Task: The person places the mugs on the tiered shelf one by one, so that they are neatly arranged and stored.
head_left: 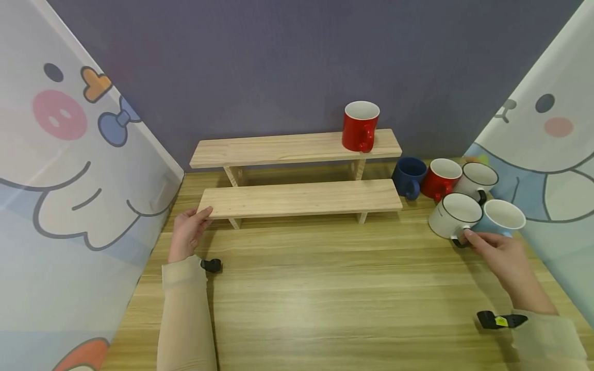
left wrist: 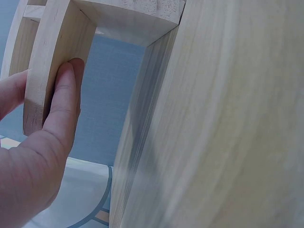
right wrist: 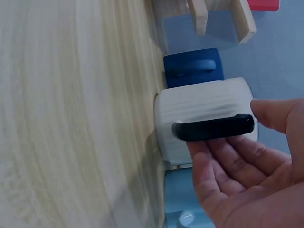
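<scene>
My left hand (head_left: 187, 229) grips the left end of the lower board of a two-step wooden shelf (head_left: 301, 198). In the left wrist view, the thumb is on one face of the board (left wrist: 52, 61) and the fingers are on the other. At the right, my right hand (head_left: 503, 255) is at the black handle (right wrist: 213, 127) of a white mug with a dark rim (head_left: 445, 219). Its fingers reach behind the handle and the thumb lies by the handle's upper end. The mug stands upright on the table, beside a light blue mug (head_left: 498, 221).
A red mug (head_left: 355, 131) stands on the upper board near its right end. Behind the gripped mug are a dark blue mug (head_left: 406, 178), another red mug (head_left: 436, 183) and another white mug (head_left: 475, 180). Printed panels (head_left: 60, 196) flank the wooden table (head_left: 325, 288).
</scene>
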`<state>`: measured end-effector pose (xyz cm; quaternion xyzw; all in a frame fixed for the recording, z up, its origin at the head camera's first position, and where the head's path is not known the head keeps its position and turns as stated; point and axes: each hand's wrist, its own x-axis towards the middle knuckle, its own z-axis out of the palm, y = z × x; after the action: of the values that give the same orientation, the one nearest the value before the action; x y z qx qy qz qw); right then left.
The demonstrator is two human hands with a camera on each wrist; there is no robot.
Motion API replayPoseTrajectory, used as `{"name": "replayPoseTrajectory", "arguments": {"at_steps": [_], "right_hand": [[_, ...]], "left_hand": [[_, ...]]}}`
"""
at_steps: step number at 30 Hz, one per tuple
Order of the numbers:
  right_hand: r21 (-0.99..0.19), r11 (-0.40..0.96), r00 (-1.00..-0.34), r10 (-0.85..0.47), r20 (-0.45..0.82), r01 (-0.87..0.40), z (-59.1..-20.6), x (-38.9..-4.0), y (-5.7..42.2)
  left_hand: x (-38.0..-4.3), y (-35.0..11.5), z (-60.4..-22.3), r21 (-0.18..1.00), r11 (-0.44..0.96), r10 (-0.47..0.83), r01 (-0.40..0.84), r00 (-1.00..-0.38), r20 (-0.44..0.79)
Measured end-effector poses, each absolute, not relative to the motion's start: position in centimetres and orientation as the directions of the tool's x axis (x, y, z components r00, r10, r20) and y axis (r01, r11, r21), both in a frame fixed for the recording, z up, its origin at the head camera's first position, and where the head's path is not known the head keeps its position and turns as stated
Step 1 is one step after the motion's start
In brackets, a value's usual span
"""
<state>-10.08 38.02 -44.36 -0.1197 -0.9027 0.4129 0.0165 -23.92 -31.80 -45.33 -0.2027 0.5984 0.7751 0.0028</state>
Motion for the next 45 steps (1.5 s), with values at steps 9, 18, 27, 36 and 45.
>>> {"name": "replayPoseTrajectory", "arguments": {"at_steps": [9,18,27,36,45], "right_hand": [[-0.878,0.478,-0.99,0.128,0.057,0.011,-45.6,-10.9,38.2],[-0.876,0.481,-0.983,0.169,0.065,0.025,-46.3,-10.8,38.0],[-0.991,-0.031,-0.976,0.179,0.125,-0.133,-47.2,-10.8,37.2],[-0.946,-0.257,-0.975,0.146,0.165,-0.199,-45.3,-10.3,35.4],[-0.886,-0.373,-0.961,0.084,0.265,-0.276,-42.6,-10.4,33.5]], "left_hand": [[-23.9,-31.9,-45.4,0.927,-0.279,-0.238,-0.249,-0.918,-0.318],[-24.0,-31.8,-45.4,0.931,-0.273,-0.233,-0.244,-0.922,-0.31],[-23.9,-31.9,-45.5,0.934,-0.247,-0.233,-0.257,-0.92,-0.315],[-23.8,-31.9,-45.4,0.929,-0.258,-0.251,-0.264,-0.911,-0.328],[-24.0,-31.9,-45.2,0.927,-0.262,-0.249,-0.27,-0.909,-0.335]]}}
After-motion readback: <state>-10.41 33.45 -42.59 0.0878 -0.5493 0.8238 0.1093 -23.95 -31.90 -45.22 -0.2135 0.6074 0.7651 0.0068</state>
